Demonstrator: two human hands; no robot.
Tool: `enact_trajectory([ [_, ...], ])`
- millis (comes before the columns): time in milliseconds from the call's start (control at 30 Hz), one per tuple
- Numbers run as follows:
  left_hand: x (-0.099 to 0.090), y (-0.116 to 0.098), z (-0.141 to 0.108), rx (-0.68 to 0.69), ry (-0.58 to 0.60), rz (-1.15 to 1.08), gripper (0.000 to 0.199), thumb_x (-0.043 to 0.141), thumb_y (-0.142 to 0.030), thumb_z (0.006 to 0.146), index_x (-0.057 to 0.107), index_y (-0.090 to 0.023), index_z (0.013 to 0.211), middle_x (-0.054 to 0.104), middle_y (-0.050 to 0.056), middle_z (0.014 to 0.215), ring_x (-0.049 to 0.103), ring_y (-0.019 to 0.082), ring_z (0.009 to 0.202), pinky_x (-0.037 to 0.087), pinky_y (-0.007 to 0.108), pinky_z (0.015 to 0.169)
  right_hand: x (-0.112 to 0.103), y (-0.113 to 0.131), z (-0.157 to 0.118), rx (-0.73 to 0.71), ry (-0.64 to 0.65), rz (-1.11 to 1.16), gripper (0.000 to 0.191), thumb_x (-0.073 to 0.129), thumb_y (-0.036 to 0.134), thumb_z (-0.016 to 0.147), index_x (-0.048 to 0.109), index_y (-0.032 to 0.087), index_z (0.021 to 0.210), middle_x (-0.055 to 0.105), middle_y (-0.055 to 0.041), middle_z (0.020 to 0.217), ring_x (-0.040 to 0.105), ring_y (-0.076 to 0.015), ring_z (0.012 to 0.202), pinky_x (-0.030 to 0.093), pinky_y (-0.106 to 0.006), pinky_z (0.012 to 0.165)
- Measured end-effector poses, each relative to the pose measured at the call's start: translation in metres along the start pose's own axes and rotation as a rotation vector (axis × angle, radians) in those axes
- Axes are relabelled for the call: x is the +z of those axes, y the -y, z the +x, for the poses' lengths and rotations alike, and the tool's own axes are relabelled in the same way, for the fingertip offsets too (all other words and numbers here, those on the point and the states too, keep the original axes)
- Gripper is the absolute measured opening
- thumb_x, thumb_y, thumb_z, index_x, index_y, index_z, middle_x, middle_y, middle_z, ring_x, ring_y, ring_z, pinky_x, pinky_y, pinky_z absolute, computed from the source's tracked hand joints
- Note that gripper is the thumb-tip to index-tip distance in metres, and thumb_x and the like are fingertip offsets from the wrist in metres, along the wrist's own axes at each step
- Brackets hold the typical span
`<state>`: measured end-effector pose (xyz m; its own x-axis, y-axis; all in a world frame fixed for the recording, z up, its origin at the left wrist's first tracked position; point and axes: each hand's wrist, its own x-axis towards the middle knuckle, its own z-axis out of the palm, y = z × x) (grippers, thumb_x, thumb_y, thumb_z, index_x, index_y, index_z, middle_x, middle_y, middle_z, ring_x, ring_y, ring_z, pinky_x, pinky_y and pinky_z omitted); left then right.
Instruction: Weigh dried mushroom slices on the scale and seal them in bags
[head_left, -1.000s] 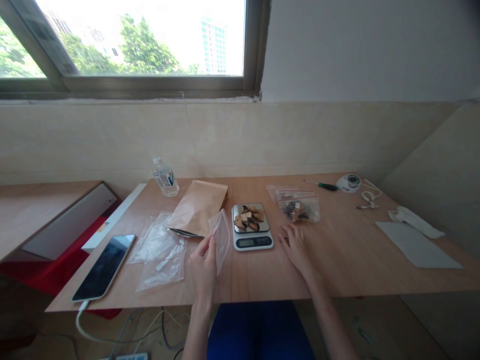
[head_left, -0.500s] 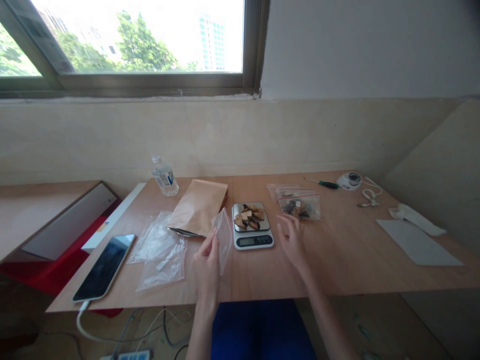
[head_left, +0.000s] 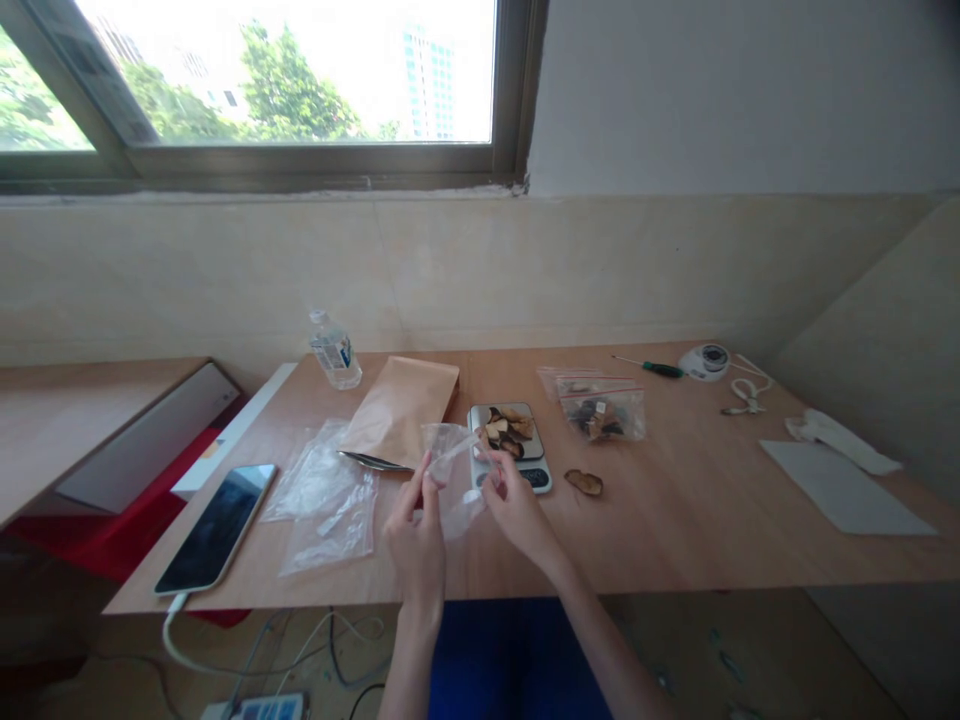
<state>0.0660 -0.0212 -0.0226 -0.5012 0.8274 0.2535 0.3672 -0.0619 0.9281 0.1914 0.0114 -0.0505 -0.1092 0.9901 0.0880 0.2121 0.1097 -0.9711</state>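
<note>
Between my two hands a clear zip bag [head_left: 455,512] is stretched in front of the scale. My left hand [head_left: 418,530] pinches its left side, and my right hand [head_left: 516,503] pinches the right side. Behind the bag stands a small kitchen scale [head_left: 537,472] with a steel plate, its display partly covered by the bag and my right hand. Dried brown slices, which look like mushroom [head_left: 507,430], are heaped on the plate. One loose dried slice [head_left: 583,483] lies on the table to the right of the scale.
A brown paper pouch [head_left: 405,405] and empty clear bags [head_left: 330,510] lie on the left, near a phone [head_left: 217,530] and a water bottle [head_left: 335,352]. Filled zip bags [head_left: 604,412], a screwdriver [head_left: 660,369], a white dome camera [head_left: 705,362] and a white sheet [head_left: 840,485] are on the right.
My right hand has moved left from beside the scale and taken hold of the bag's other side. A loose dried slice now shows on the table where that hand was.
</note>
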Motion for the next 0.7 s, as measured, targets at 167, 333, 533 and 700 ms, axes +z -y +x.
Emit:
enact_trajectory([
  [167,-0.006,0.003,0.016,0.036,-0.127,0.047,0.039,0.046,-0.038,0.083,0.062,-0.019,0.113,0.065,0.01,0.112,0.061,0.022,0.096,0.045,0.031,0.081,-0.036,-0.003,0.003,-0.007,0.264,-0.007,0.029,0.043,0.037,0.087,0.048,0.022,0.111,0.06,-0.0013,0.083,0.059,-0.0152,0.078,0.047,-0.029,0.07],
  [333,0.007,-0.003,0.024,0.024,-0.061,0.046,0.037,0.047,-0.034,0.083,0.064,-0.016,0.11,0.066,0.011,0.109,0.061,0.022,0.098,0.046,0.03,0.081,-0.062,-0.011,0.031,-0.256,-0.11,-0.411,0.043,0.047,0.042,0.085,0.043,0.021,0.122,0.048,-0.0124,0.123,0.044,-0.0236,0.117,0.035,-0.042,0.098],
  [533,0.018,-0.014,0.022,0.019,-0.008,0.052,0.035,0.047,-0.034,0.083,0.066,-0.015,0.106,0.067,0.01,0.106,0.061,0.021,0.097,0.046,0.027,0.078,-0.062,-0.044,0.065,-0.314,-0.041,-0.78,0.063,0.056,0.041,0.079,0.033,0.02,0.134,0.035,-0.0153,0.136,0.027,-0.0301,0.129,0.027,-0.05,0.103],
  [700,0.018,-0.011,0.02,0.017,-0.006,0.078,0.037,0.044,-0.039,0.085,0.067,-0.015,0.1,0.067,0.01,0.094,0.061,0.02,0.086,0.045,0.028,0.073,-0.065,-0.054,0.067,-0.332,-0.063,-0.846,0.052,0.05,0.034,0.083,0.038,0.023,0.132,0.049,-0.0121,0.121,0.043,-0.0271,0.114,0.036,-0.044,0.094],
])
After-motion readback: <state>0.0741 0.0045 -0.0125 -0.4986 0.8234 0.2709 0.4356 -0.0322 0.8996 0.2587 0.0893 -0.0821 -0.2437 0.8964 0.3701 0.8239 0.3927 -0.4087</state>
